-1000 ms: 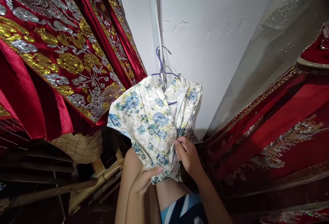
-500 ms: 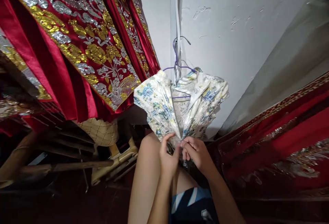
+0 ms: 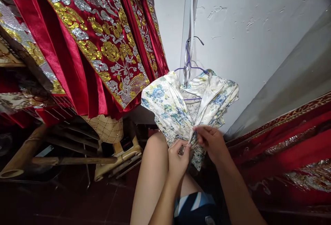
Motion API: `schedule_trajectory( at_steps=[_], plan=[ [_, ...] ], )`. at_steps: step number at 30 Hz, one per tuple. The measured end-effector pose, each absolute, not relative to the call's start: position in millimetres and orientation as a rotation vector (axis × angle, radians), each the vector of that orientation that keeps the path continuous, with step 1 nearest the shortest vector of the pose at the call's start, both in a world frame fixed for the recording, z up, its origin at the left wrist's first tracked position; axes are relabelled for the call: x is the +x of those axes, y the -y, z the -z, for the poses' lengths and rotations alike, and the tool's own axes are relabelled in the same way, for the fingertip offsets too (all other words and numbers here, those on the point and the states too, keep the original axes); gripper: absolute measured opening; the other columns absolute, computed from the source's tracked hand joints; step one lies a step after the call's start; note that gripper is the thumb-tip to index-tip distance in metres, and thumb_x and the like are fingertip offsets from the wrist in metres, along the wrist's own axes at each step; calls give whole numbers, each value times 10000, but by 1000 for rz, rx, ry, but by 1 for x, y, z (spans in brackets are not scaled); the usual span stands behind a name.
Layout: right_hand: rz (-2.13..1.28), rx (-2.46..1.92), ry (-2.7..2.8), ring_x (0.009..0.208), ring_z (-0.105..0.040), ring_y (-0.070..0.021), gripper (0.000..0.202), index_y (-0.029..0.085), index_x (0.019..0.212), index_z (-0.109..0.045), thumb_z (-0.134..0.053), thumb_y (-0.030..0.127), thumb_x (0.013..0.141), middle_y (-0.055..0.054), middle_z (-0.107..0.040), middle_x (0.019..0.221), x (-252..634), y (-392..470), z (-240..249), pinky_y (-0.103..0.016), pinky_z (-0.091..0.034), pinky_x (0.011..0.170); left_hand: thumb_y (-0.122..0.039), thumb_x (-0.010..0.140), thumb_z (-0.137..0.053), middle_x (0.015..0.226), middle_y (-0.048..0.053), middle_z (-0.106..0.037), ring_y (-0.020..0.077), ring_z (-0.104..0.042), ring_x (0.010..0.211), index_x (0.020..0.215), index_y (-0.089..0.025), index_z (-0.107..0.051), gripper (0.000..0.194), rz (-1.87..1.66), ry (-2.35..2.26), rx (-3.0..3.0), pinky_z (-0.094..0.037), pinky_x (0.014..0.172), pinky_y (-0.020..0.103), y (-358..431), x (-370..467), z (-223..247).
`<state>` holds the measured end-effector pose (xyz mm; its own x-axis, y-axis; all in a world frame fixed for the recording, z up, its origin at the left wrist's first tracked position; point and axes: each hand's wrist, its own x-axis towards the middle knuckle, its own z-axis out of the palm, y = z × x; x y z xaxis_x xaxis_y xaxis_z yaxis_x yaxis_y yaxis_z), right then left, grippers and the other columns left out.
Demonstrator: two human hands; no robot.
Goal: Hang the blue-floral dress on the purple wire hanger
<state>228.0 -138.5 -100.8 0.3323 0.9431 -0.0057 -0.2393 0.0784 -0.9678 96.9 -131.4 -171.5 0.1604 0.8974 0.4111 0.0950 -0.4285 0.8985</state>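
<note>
A white blouse (image 3: 165,106) with blue and green flowers hangs on a purple wire hanger (image 3: 188,58) in front of me. Its neck is open, and the two front edges meet lower down, where both hands are. My left hand (image 3: 179,152) pinches the front edge between thumb and forefinger, over my knee. Slightly higher and to the right, my right hand (image 3: 209,140) has its fingertips closed on the same front edge. Any button or fastener there is too small to make out. The blouse's lower hem hangs behind my hands.
Red satin cloth with gold and silver sequins (image 3: 111,51) hangs at the left. Below it stand a bamboo chair (image 3: 74,161) and a tan quilted piece (image 3: 107,128). A white wall (image 3: 232,18) rises behind the hanger. More red sequinned cloth (image 3: 292,149) lies at the right.
My left hand has gone from loosely parted fingers to a pinch on the blouse front. My right hand has moved up along the edge. The view has shifted slightly to the left.
</note>
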Motion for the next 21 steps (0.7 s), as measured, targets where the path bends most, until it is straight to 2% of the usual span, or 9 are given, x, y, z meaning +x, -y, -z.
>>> schedule_trajectory(
  at_steps=[4,9,12,16,19,21],
  plan=[
    [-1008,-1038,910,391,-299,-49,333,142,749,-702,-821,449,699,67,-420,455,249,108,35,-211,-214,367,-270,903,-611,753,33,-658,170,-612,768,767,-159,-653,181,-1291,-963,1587,-429,715,247,131,105,174],
    [-892,-837,1001,406,-286,-48,198,166,735,-676,-764,339,774,71,-398,488,252,71,-28,-194,-223,363,-274,874,-615,740,30,-649,169,-598,752,736,-152,-631,184,-1157,-940,1535,-408,635,225,134,106,169],
    [-890,-833,971,391,-271,-45,186,157,712,-668,-749,313,773,76,-383,457,247,60,-27,-194,-210,359,-259,875,-606,705,17,-628,155,-583,726,715,-151,-605,193,-1112,-901,1570,-421,681,234,130,98,176],
    [-880,-895,1002,389,-333,-46,219,138,762,-694,-762,346,762,53,-465,454,238,60,-6,-182,-204,363,-207,861,-613,699,9,-611,151,-575,707,722,-155,-588,151,-1056,-912,1632,-428,687,244,117,86,179],
    [-844,-914,1023,381,-348,-52,220,141,764,-686,-745,353,766,43,-493,437,232,65,0,-177,-218,369,-186,900,-580,838,36,-661,166,-610,822,854,-160,-648,86,-1262,-918,1698,-456,779,267,102,85,151],
    [-802,-921,1034,376,-358,-57,201,144,746,-674,-718,338,775,40,-495,424,231,69,-3,-178,-233,371,-230,957,-542,915,47,-672,159,-615,857,983,-171,-663,137,-1502,-868,1711,-467,810,274,88,87,116]
  ],
)
